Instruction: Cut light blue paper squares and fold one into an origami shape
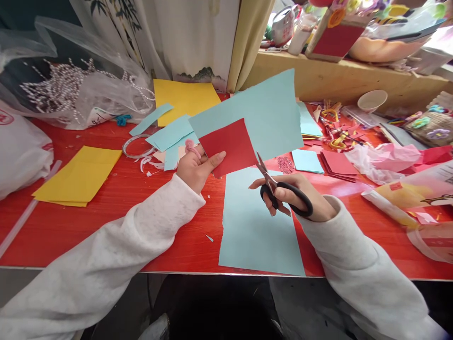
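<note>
While the left hand (194, 168) pinches a plain red square of paper (231, 145) against a large light-blue paper sheet (274, 106), thumb on the red face, the right hand (300, 186) grips black-handled metal scissors (271, 182), its fingers through the loops. In the head view, both papers are held tilted above the middle of a glossy red table (170, 226). The scissors point away from the person, tips at the red square's right edge; whether they touch it cannot be told. Beneath the scissors, a second light-blue sheet (258, 231) lies flat, reaching the table's near edge. To the left lies a stack of yellow paper rectangles (79, 177); on the right, a small light-blue paper stack (307, 161) sits just beside a stack of dark-red paper squares (340, 163). Farther right stands a white cup (372, 100).
</note>
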Demonstrator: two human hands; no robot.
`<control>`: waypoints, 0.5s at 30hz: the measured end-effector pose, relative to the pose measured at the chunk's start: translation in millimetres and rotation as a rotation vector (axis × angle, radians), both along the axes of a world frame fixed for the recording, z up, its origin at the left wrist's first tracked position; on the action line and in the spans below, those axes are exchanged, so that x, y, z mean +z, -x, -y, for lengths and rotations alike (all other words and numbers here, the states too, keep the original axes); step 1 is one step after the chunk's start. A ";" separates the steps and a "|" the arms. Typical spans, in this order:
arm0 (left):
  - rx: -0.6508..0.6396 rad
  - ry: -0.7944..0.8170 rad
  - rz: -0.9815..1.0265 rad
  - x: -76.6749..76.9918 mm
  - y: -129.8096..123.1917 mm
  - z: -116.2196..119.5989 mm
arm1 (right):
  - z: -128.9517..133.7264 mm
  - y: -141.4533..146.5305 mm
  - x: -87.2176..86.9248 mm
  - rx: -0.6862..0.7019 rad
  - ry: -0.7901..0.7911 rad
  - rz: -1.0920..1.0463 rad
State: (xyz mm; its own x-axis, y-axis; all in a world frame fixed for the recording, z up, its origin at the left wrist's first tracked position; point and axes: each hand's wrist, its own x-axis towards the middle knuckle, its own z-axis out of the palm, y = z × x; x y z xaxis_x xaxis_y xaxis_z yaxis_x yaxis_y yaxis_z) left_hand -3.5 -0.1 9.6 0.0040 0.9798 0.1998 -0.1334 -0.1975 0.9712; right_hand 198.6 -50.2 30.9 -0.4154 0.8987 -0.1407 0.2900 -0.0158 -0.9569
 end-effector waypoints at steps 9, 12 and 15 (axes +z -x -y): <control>-0.006 -0.024 -0.083 1.5 -3.3 6.1 | 0.0 7.4 -9.7 -0.104 0.015 -0.059; -0.048 0.017 -0.077 0.4 -3.1 6.3 | 0.2 10.8 -10.2 -0.137 0.012 -0.066; -0.083 0.045 -0.032 -0.8 -3.0 6.2 | 0.1 13.0 -10.3 -0.159 0.009 -0.065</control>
